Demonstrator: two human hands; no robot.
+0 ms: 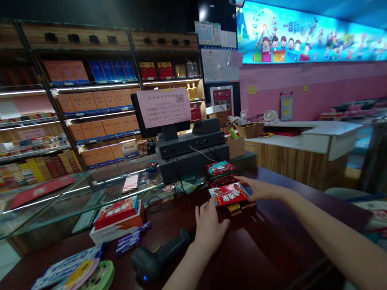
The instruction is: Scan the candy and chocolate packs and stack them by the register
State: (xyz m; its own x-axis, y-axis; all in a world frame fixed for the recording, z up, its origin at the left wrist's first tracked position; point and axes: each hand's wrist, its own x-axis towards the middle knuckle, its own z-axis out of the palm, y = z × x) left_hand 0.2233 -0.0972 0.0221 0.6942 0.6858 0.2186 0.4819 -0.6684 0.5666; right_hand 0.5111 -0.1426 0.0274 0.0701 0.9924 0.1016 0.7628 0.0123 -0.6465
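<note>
A red snack packet (229,193) with white lettering and a blue edge lies over yellow packets (241,207) on the dark counter. My right hand (256,188) grips its right side, fingers curled over the far corner and thumb at the near one. At the packet's left edge is my left hand (207,225), fingers spread and thumb apart, with the index fingertip close to or touching the packet. Just behind sits a stack of dark red packets (220,172). A black barcode scanner (159,256) lies left of my left forearm.
To the left are a box of red packets (117,215), purple stick packs (132,239) and flat colourful bags (80,281). A register screen (163,109) bearing a pink notice stands behind, beside a glass display case (105,184). A cardboard box (235,146) is behind the stack.
</note>
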